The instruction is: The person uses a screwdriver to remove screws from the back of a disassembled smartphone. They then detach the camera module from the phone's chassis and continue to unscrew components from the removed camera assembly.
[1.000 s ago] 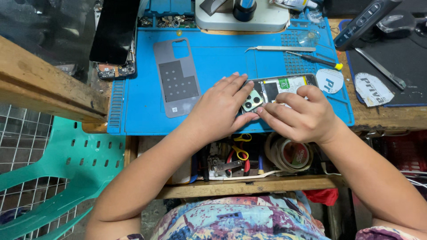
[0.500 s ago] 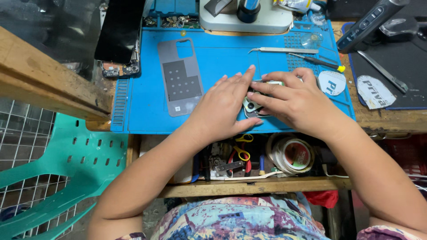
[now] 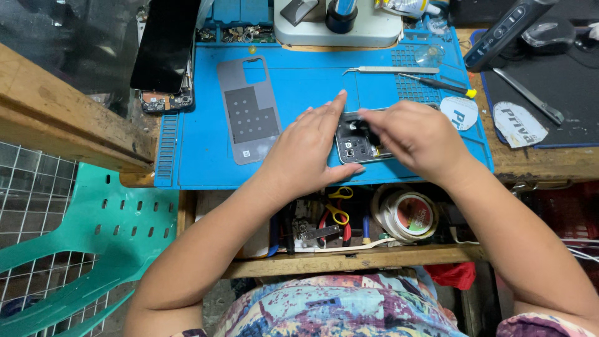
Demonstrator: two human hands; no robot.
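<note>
A green plastic chair [image 3: 93, 243] stands at eight o'clock, beside the desk [image 3: 37, 118]. On the blue work mat [image 3: 199, 156], a grey phone back cover [image 3: 253, 106] lies flat at eleven o'clock of the hands. The left hand [image 3: 306, 150] rests palm down on the mat, fingers [image 3: 331, 112] extended and close together, steadying the left edge of the opened phone [image 3: 355, 146]. The phone lies at mat centre, partly covered. The right hand [image 3: 415, 137] sits over its right side, fingers curled narrow onto it; whether they pinch a part cannot be told. Tweezers [image 3: 380, 70] and a screwdriver [image 3: 437, 84] lie at one o'clock. A tape roll [image 3: 409, 215] sits on the shelf at five o'clock.
</note>
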